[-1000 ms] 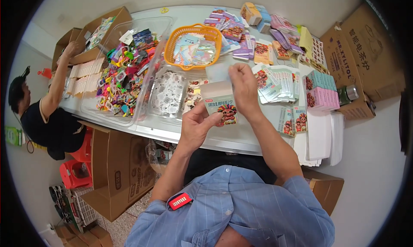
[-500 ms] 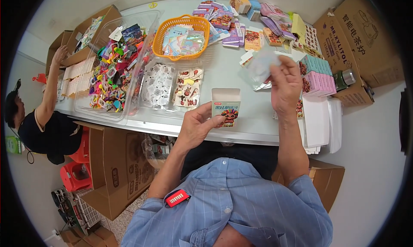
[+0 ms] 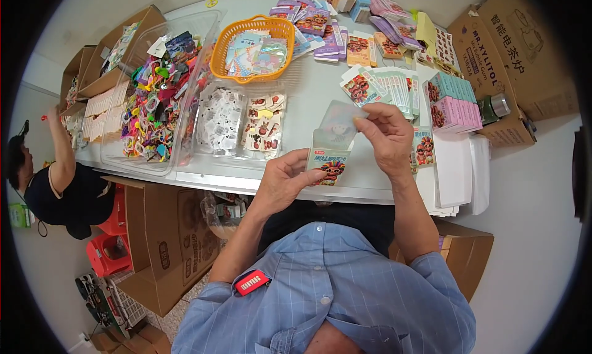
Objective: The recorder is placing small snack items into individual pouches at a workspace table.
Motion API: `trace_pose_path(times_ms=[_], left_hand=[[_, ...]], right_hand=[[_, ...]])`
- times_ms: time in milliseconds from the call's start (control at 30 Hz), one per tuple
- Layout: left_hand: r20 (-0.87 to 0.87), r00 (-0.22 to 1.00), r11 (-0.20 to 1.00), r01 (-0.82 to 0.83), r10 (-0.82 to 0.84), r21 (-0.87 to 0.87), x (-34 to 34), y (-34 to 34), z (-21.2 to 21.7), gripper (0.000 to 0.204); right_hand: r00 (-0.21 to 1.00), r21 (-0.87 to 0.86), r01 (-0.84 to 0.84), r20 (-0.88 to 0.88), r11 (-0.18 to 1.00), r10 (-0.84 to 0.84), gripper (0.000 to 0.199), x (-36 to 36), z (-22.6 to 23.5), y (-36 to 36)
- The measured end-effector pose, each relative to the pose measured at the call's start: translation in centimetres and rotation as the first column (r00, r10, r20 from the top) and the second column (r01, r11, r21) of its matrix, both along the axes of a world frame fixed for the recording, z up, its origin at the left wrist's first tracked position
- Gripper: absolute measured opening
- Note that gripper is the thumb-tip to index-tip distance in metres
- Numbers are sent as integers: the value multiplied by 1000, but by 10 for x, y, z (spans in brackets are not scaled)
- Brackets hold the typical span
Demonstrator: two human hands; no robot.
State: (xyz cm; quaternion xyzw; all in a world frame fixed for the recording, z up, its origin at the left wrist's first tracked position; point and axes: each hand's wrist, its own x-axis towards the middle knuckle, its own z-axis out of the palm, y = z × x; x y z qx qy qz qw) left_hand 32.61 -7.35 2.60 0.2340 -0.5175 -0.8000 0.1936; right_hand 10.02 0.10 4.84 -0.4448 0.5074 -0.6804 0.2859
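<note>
Small printed carton (image 3: 327, 166), with a cartoon figure on its front, sits upright in the left hand (image 3: 285, 182), gripped from the side just above the near table edge. The right hand (image 3: 387, 138) pinches a clear plastic packet (image 3: 336, 127) by its upper corner and holds it directly over the carton's open top, its lower edge touching or just entering the opening. A second ago the right hand was out over the fanned stack of green and white cartons (image 3: 385, 86) on the table; half a second ago it was lifted with the packet held well apart from the carton. Now packet and carton meet, which suggests the packet is being slid inside.

Around the hands, on the white table (image 3: 320, 89), lie a clear tray of small sealed packets (image 3: 220, 121) and cartoon cards, a large clear bin of colourful trinkets (image 3: 154, 89), and an orange basket (image 3: 251, 45) of cards. Pink and teal boxes (image 3: 453, 101) are stacked to the right, beside a pile of white sheets (image 3: 453, 169). Brown shipping boxes (image 3: 512, 52) ring the table. At far left another person (image 3: 52, 187) reaches up toward the table.
</note>
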Motion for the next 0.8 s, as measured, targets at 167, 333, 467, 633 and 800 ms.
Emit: trace_pose_path(times_ms=[167, 333, 467, 633, 800], left_hand=[[8, 1000, 1000, -24, 24, 16, 2, 1, -3, 43], [18, 1000, 1000, -3, 3, 22, 11, 12, -17, 40], [23, 1000, 998, -16, 15, 67, 23, 23, -32, 41], [109, 993, 996, -28, 38, -89, 29, 29, -37, 40], [199, 978, 991, -36, 62, -132, 32, 29, -34, 37]], right_hand=[[892, 46, -224, -394, 974, 224, 15, -8, 5, -7], [936, 113, -122, -319, 986, 152, 13, -8, 10, -13], [899, 266, -86, -395, 960, 190, 16, 10, 20, -56], [472, 202, -223, -833, 954, 287, 23, 52, 10, -134], [-47, 521, -159, -852, 839, 521, 26, 81, -14, -179]])
